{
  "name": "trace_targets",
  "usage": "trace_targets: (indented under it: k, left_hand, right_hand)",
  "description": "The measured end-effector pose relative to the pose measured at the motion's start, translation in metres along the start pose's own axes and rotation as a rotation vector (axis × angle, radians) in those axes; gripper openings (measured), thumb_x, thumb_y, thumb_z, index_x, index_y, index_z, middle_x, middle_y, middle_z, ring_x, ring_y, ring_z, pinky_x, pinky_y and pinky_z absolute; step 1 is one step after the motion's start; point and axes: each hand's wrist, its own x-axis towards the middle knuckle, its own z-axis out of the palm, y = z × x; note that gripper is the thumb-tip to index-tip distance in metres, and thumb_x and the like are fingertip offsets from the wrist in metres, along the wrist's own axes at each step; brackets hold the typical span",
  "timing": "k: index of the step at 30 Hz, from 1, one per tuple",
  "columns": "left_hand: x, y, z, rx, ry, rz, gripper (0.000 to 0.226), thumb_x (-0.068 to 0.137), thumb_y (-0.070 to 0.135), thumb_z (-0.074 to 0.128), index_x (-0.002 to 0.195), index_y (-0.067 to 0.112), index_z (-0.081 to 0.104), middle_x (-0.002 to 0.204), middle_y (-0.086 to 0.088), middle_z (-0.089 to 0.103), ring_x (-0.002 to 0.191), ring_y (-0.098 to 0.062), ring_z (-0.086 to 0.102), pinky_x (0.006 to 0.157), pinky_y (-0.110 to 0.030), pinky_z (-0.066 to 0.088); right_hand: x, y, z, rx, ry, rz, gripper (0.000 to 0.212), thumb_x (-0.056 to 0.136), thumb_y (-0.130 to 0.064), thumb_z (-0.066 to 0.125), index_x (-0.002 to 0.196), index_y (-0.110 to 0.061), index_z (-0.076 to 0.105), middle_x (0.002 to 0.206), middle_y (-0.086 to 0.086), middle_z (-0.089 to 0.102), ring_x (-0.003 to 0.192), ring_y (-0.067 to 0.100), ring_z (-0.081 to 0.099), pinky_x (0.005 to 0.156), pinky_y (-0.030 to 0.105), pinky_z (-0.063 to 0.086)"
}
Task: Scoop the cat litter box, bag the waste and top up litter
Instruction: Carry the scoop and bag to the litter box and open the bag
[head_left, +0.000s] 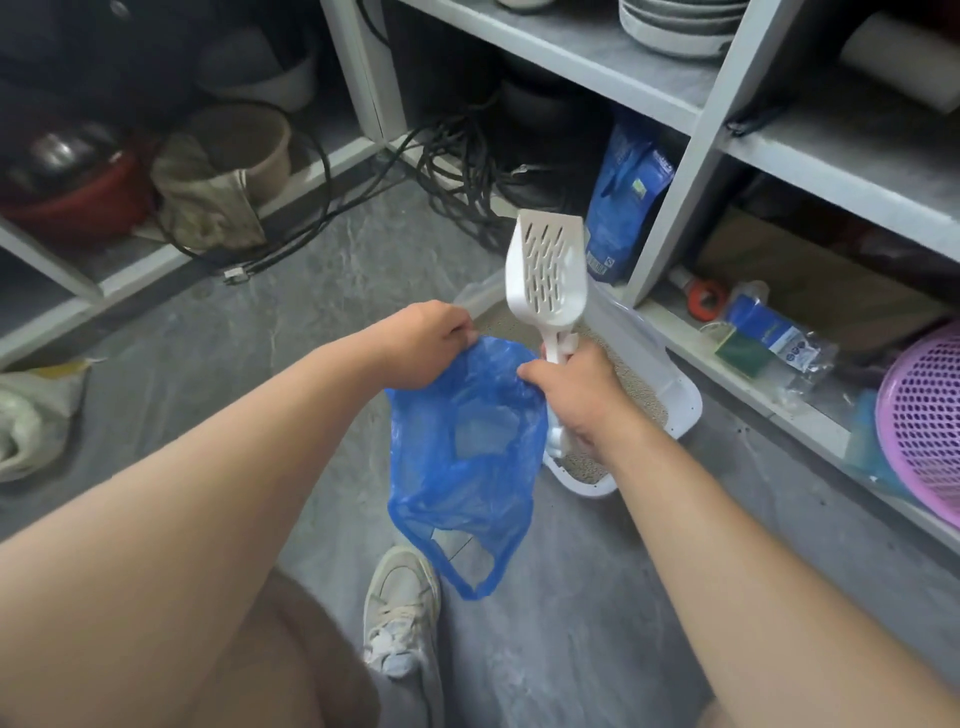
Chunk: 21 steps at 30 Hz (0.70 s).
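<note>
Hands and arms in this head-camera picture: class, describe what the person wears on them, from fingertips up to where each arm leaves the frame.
Both hands, the left hand and the right hand, are bare: no gloves, rings, watch or bracelet show. Both forearms are bare too, with no sleeve in view up to the frame's edge.

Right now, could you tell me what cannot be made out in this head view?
- Litter box: mostly hidden by the blue bag, right hand and scoop; any waste is unseen.
- Scoop handle: covered by the right hand.
- Blue package on the shelf: print too blurred to read.
- Pink basket: cut off by the right edge.
</note>
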Motion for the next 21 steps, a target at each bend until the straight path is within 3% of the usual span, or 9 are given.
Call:
trace_targets:
  k: [4, 6, 11, 15, 17, 21]
  left_hand:
    - [-0.008, -0.002, -0.011, -0.046, 0.049, 0.01, 0.04, 0.106, 0.044, 0.043, 0.093, 0.01, 0.058, 0.089, -0.001, 0.058, 0.082, -0.021, 0.052, 0.068, -0.034, 0.037]
    - [-0.01, -0.004, -0.012, -0.098, 0.034, 0.021, 0.044, 0.106, 0.048, 0.041, 0.089, 0.011, 0.057, 0.086, 0.0, 0.059, 0.079, -0.018, 0.054, 0.067, -0.031, 0.041]
    - [-0.009, -0.006, -0.014, -0.082, 0.062, 0.013, 0.051, 0.107, 0.048, 0.038, 0.097, 0.005, 0.064, 0.098, -0.009, 0.067, 0.094, -0.029, 0.061, 0.086, -0.039, 0.047]
    - [-0.004, -0.01, -0.015, 0.032, 0.346, -0.04, 0.047, 0.106, 0.047, 0.033, 0.094, 0.009, 0.058, 0.097, -0.01, 0.058, 0.1, -0.036, 0.058, 0.083, -0.042, 0.045]
    - [-0.008, -0.003, -0.02, 0.021, 0.466, -0.043, 0.044, 0.102, 0.055, 0.036, 0.099, 0.016, 0.056, 0.1, -0.003, 0.053, 0.1, -0.03, 0.054, 0.08, -0.039, 0.041]
    - [-0.019, 0.018, -0.027, 0.104, 0.311, -0.072, 0.058, 0.074, 0.078, 0.063, 0.098, 0.026, 0.054, 0.093, 0.008, 0.056, 0.087, -0.019, 0.057, 0.07, -0.034, 0.041]
  right_hand:
    - [0.004, -0.008, -0.005, 0.142, 0.1, 0.042, 0.011, 0.077, -0.004, 0.062, 0.072, -0.011, 0.055, 0.062, 0.005, 0.055, 0.061, 0.02, 0.056, 0.057, 0.035, 0.047]
    - [0.005, -0.01, -0.009, 0.16, 0.097, 0.049, 0.015, 0.077, -0.003, 0.06, 0.068, -0.012, 0.053, 0.06, 0.005, 0.053, 0.06, 0.02, 0.054, 0.056, 0.035, 0.046]
    - [0.005, -0.014, -0.009, 0.3, 0.043, 0.089, 0.026, 0.082, 0.001, 0.056, 0.063, -0.014, 0.045, 0.055, 0.003, 0.048, 0.057, 0.021, 0.049, 0.058, 0.033, 0.042]
    - [0.009, -0.013, -0.006, 0.329, 0.137, 0.148, 0.017, 0.081, 0.0, 0.054, 0.071, -0.011, 0.046, 0.06, 0.006, 0.045, 0.064, 0.022, 0.047, 0.057, 0.034, 0.041]
    - [0.011, -0.012, -0.004, 0.315, 0.194, 0.165, 0.007, 0.08, -0.003, 0.056, 0.08, -0.008, 0.051, 0.066, 0.009, 0.049, 0.064, 0.021, 0.05, 0.054, 0.031, 0.042]
    - [0.016, -0.016, 0.001, 0.377, 0.265, 0.151, 0.01, 0.079, -0.002, 0.057, 0.089, -0.004, 0.059, 0.07, 0.013, 0.055, 0.061, 0.022, 0.054, 0.053, 0.03, 0.044]
